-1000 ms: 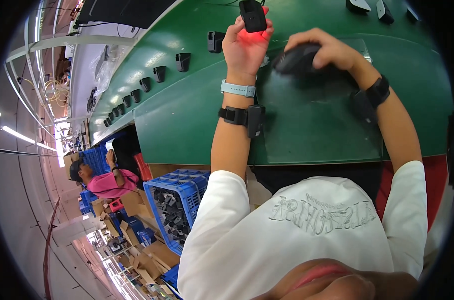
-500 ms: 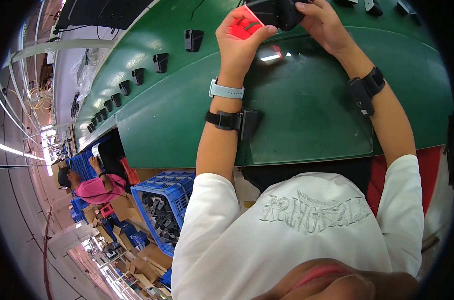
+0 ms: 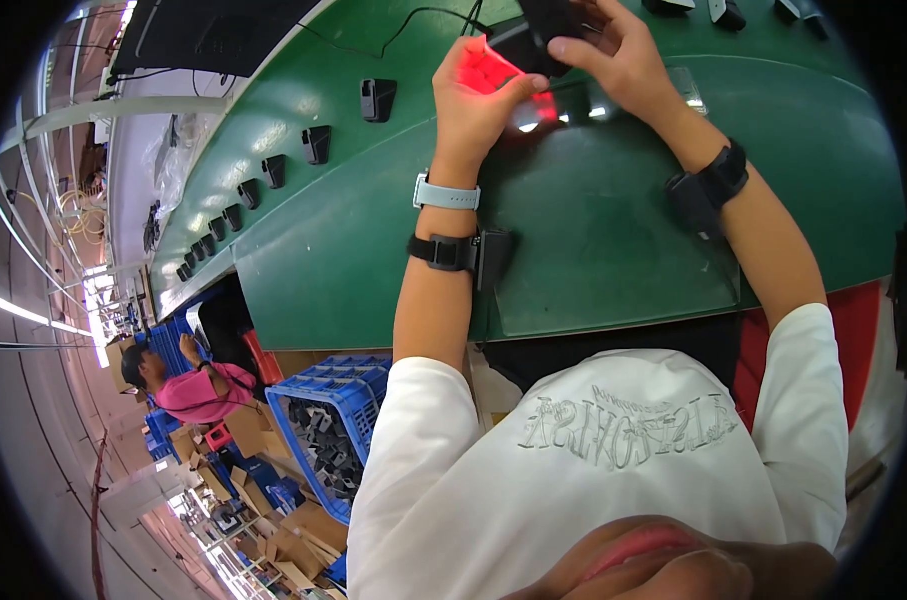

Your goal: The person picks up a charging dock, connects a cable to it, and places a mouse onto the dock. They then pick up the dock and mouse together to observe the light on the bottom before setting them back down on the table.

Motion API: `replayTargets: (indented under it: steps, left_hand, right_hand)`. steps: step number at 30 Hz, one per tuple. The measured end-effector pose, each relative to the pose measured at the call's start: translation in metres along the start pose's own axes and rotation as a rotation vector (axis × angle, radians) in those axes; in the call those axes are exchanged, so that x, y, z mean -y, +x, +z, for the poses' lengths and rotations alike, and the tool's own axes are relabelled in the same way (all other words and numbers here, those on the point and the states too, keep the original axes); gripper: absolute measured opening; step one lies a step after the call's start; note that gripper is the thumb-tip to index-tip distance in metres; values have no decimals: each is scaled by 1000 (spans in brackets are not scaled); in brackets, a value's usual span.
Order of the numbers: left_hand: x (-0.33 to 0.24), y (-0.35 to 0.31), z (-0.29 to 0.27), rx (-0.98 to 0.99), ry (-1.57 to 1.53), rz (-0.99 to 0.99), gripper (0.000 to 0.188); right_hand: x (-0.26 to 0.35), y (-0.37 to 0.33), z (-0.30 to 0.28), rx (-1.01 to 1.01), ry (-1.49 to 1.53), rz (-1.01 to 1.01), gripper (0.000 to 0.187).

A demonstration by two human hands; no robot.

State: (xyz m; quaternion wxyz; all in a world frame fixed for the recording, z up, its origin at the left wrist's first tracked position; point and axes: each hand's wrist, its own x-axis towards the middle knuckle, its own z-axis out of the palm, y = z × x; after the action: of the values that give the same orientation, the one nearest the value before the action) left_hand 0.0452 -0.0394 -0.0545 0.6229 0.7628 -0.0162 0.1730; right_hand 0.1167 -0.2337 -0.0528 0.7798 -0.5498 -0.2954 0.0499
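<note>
Both hands have come together since a second ago: then my right palm lay flat over a black part on the mat and my left held another up alone; now they meet at the far edge. Nearest me, my forearms reach out across the green counter (image 3: 303,260) and its dark mat (image 3: 613,250), each wrist strapped with a black band. My left hand (image 3: 478,100) is raised, fingers curled up, its palm lit red. My right hand (image 3: 623,55) is closed over the small black device (image 3: 538,35), pinching it just above the left palm. I judge I am checking or scanning it; next calls for holding it steady. Beyond my left hand, a row of black parts (image 3: 273,170) runs along the counter.
</note>
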Motion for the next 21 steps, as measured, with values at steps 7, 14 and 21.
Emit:
replayTargets:
  steps: [7,14,21]
  left_hand:
    - [-9,4,11,203,-383,-85,52]
    - [-14,-4,-1,209,-386,-200,45]
    - [-2,0,-7,264,-221,-63,44]
  right_hand:
    - [-19,18,9,3,-322,-785,73]
    - [26,-14,14,66,-576,-511,76]
    - [3,0,15,83,-577,-620,78]
